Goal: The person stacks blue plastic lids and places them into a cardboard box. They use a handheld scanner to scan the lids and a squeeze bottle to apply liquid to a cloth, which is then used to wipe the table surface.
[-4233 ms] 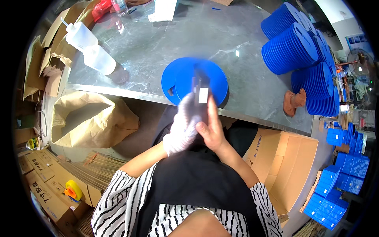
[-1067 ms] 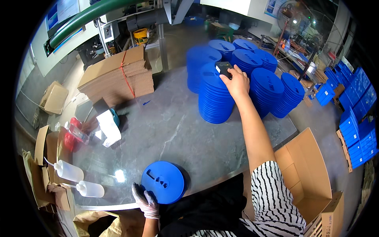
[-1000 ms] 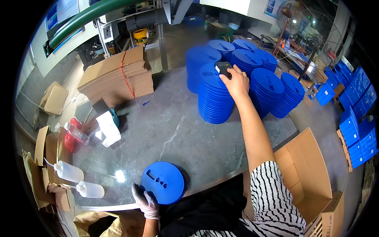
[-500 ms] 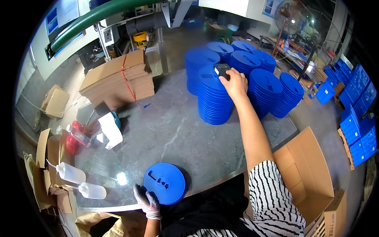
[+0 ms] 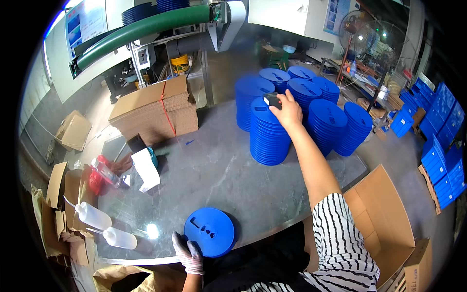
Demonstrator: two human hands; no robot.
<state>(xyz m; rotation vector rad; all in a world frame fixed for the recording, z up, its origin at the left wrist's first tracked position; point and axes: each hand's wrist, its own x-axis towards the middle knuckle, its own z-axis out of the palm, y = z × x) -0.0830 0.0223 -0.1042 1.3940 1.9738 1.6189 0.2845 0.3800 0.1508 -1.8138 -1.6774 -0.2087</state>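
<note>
With my right arm stretched across the table, my right hand [image 5: 288,111] has its fingers around a small black box [image 5: 273,100] with a pale end. That box rests on top of a tall stack of blue plastic reels [image 5: 269,141]. At the near table edge lies a round blue reel [image 5: 209,232] with cut-outs around its centre. My left hand [image 5: 188,254], in a whitish glove, is at this reel's left rim, fingers stretched out and apart, the thumb side touching the rim. The undersides of both hands are hidden.
More blue reel stacks [image 5: 328,121] crowd the table's far right. A strapped cardboard bundle [image 5: 155,109] stands far left, below a green roller [image 5: 146,35]. Two white squeeze bottles [image 5: 120,238] lie near left. An open carton [image 5: 382,209] is beside the table's right edge.
The whole view has shifted, so the table sits slightly lower in the picture. Both hands keep their places, the right at the black box, the left by the near reel.
</note>
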